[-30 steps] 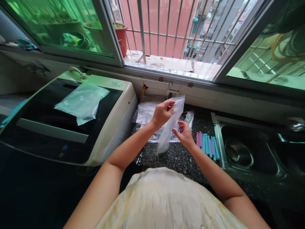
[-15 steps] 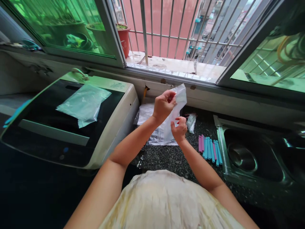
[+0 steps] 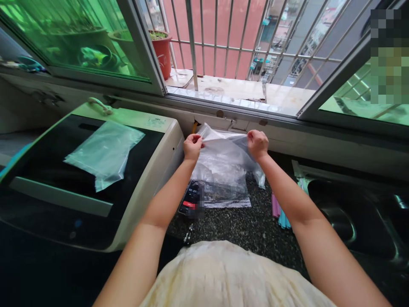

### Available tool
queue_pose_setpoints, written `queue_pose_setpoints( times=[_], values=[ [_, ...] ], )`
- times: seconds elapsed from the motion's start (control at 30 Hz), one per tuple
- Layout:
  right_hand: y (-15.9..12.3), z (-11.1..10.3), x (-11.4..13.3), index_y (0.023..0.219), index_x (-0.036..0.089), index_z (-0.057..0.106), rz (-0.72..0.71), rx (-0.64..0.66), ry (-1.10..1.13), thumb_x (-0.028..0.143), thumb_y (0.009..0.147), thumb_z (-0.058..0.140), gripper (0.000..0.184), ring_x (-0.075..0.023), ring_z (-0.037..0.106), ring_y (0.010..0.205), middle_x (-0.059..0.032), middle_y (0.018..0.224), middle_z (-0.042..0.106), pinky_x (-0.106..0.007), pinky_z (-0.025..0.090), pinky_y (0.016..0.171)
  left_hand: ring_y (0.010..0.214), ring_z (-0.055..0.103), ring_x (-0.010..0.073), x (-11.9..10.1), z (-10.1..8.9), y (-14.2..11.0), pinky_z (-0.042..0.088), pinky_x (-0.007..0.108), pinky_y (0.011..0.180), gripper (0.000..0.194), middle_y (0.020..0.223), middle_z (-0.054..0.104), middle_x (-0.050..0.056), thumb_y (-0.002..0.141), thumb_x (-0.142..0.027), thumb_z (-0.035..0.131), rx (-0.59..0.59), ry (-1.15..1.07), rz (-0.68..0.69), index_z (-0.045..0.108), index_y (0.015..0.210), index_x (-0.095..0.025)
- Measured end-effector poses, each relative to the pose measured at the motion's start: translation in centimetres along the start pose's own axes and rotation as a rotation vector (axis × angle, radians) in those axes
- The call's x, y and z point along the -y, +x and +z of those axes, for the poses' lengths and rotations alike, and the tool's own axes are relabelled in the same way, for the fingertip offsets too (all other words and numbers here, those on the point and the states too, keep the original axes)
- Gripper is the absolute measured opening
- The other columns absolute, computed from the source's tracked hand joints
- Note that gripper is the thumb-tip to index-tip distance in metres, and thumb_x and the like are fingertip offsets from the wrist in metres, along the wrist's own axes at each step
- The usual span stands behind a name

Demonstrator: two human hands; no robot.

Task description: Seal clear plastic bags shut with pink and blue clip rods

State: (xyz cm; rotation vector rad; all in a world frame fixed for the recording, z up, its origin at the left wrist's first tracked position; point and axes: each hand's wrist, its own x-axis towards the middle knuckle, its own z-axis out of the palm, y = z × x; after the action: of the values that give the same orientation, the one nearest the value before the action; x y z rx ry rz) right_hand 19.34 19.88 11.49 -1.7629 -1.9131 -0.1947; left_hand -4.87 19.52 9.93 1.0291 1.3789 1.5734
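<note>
A clear plastic bag [image 3: 223, 145] is stretched between my two hands above the counter. My left hand [image 3: 192, 147] pinches its left end, and my right hand [image 3: 258, 144] grips the right end with closed fingers. Beneath it lie more clear plastic bags [image 3: 223, 194] in a flat pile on the dark speckled counter [image 3: 236, 226]. A small crumpled clear bag [image 3: 260, 177] shows below my right hand. Pink sealing clips [image 3: 275, 205] and blue sealing clips [image 3: 283, 221] lie by my right forearm, which partly hides them.
On the left stands a top-loading washing machine [image 3: 140, 179] with other clear bags [image 3: 105, 149] on its lid. A phone [image 3: 191, 198] with a running timer lies left of the pile. At right is a metal sink [image 3: 338, 230]. Behind the counter is a barred window [image 3: 223, 47].
My hands have moved apart, left hand down and leftward, right hand up and rightward, spreading the bag sideways. The view has shifted slightly, and the phone now shows.
</note>
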Motion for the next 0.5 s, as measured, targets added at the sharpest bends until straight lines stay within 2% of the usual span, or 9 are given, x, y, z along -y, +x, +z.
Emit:
queue_pose_setpoints(
  times=[0.1, 0.23, 0.37, 0.5],
  values=[
    [1.9, 1.5, 0.8, 0.087, 0.016, 0.060, -0.078, 0.068, -0.068, 0.021, 0.084, 0.036, 0.025, -0.0234, 0.047, 0.084, -0.0106, 0.086, 0.061, -0.032, 0.030, 0.073, 0.046, 0.055, 0.0077, 2.4, -0.5, 0.6, 0.048, 0.021, 0.049, 0.006, 0.060, 0.057, -0.002, 0.067, -0.015, 0.052, -0.046, 0.048, -0.123, 0.050, 0.072, -0.014],
    [2.7, 5.0, 1.6, 0.091, 0.015, 0.061, -0.127, 0.210, -0.103, 0.021, 0.085, 0.036, 0.027, -0.0242, 0.047, 0.087, -0.0127, 0.090, 0.061, -0.032, 0.031, 0.072, 0.045, 0.054, 0.0088, 6.1, -1.5, 1.6, 0.048, 0.023, 0.050, 0.006, 0.056, 0.053, -0.004, 0.065, -0.015, 0.053, -0.096, 0.117, -0.210, 0.050, 0.070, -0.014],
    [2.0, 8.5, 1.2, 0.098, 0.014, 0.061, -0.077, 0.345, -0.113, 0.019, 0.079, 0.047, 0.024, -0.0251, 0.049, 0.090, -0.0138, 0.096, 0.062, -0.032, 0.033, 0.072, 0.043, 0.052, 0.0084, 9.3, -2.8, 2.6, 0.045, 0.020, 0.046, 0.005, 0.051, 0.049, -0.006, 0.064, -0.013, 0.052, -0.125, 0.176, -0.292, 0.049, 0.067, -0.014],
    [0.9, 10.8, -0.2, 0.099, 0.015, 0.061, -0.017, 0.424, -0.139, 0.019, 0.076, 0.052, 0.025, -0.0257, 0.050, 0.092, -0.0139, 0.098, 0.062, -0.033, 0.035, 0.073, 0.042, 0.052, 0.0087, 11.7, -3.9, 3.2, 0.043, 0.020, 0.045, 0.004, 0.050, 0.049, -0.006, 0.063, -0.012, 0.052, -0.106, 0.257, -0.293, 0.050, 0.066, -0.014]
  ],
)
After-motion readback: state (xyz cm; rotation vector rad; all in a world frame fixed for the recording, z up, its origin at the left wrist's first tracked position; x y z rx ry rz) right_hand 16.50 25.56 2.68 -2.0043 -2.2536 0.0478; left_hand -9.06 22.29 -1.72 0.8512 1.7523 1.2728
